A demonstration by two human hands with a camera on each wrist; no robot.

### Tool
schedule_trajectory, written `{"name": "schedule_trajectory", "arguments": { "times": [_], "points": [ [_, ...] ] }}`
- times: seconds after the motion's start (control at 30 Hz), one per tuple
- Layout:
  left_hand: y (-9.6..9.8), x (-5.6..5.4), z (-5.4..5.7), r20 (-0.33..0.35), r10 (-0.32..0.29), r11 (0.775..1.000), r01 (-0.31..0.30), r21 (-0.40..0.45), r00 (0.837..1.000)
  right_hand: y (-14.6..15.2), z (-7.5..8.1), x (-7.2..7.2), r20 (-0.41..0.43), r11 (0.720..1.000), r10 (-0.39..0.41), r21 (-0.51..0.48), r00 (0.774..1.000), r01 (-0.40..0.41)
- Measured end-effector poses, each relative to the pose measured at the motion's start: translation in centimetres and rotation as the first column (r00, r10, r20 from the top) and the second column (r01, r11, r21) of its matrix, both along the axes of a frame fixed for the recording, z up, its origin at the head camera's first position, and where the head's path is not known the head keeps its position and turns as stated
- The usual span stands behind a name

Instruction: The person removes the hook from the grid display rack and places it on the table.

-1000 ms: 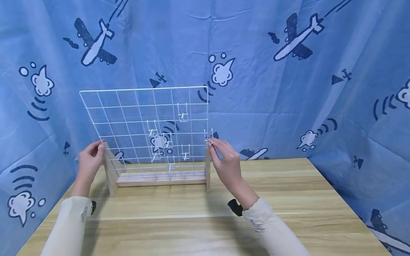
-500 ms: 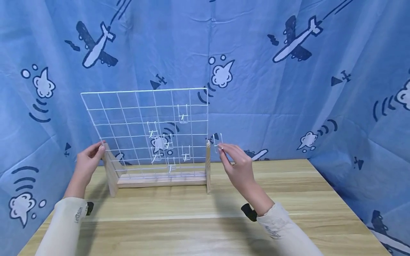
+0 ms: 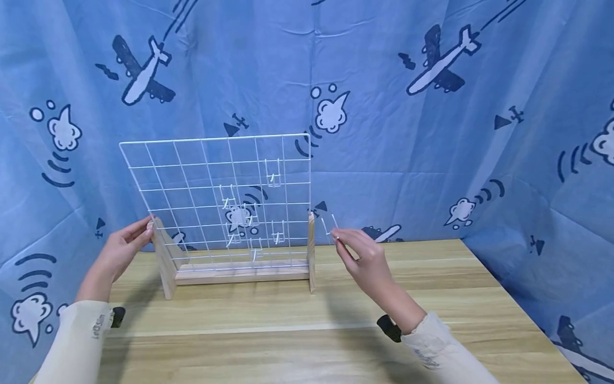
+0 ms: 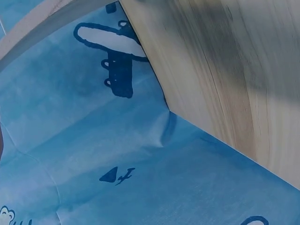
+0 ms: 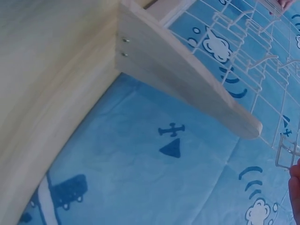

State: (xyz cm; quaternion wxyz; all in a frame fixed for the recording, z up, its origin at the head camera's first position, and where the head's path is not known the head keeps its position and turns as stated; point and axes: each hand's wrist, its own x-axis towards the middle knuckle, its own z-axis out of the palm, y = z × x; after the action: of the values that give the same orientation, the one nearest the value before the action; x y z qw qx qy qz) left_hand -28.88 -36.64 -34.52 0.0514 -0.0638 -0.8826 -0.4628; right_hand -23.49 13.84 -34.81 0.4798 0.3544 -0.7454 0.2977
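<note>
A white wire grid panel (image 3: 216,138) stands upright in a light wooden stand (image 3: 240,275), with several white wire hooks hanging on it. My left hand (image 3: 115,253) pinches the top of the stand's left side piece (image 3: 165,261), beside the grid's edge. Right of the stand, my right hand (image 3: 369,264) pinches a loose white wire hook (image 5: 279,154) between thumb and forefinger, its two prongs pointing up and apart from the grid. The right side piece (image 5: 187,79) shows large in the right wrist view. The left hand's fingers are out of the left wrist view.
The stand sits toward the back of a wood-grain table (image 3: 268,341). Blue curtain (image 3: 384,149) printed with planes and clouds hangs behind and on both sides. The table's right edge slants toward the front right.
My right hand has drawn the hook away from the grid's right edge, moving right and slightly down. My left wrist has shifted left and down, its fingertips staying at the left side piece.
</note>
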Motion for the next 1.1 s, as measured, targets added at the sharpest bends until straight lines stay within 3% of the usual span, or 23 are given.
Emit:
{"name": "schedule_trajectory", "arguments": {
  "times": [0.2, 0.4, 0.8, 1.1],
  "points": [
    [-0.1, 0.2, 0.0, 0.026, 0.001, 1.0, -0.001, 0.018, 1.0, 0.7, -0.8, 0.5, 0.002, 0.996, 0.071, 0.062, 0.997, -0.071],
    [-0.1, 0.2, 0.1, -0.003, 0.009, 1.0, -0.009, 0.025, 1.0, 1.6, -1.9, 0.8, 0.041, 0.981, 0.144, 0.124, 0.989, -0.148],
    [-0.2, 0.2, -0.1, -0.039, 0.047, 0.999, -0.048, -0.011, 0.998, 3.3, -3.8, 1.4, 0.076, 0.959, 0.138, 0.238, 0.988, -0.152],
    [-0.2, -0.1, -0.2, -0.053, 0.048, 0.998, -0.049, -0.03, 0.997, 4.0, -5.0, 1.7, 0.029, 0.934, 0.131, 0.332, 0.991, -0.133]
  ]
}}
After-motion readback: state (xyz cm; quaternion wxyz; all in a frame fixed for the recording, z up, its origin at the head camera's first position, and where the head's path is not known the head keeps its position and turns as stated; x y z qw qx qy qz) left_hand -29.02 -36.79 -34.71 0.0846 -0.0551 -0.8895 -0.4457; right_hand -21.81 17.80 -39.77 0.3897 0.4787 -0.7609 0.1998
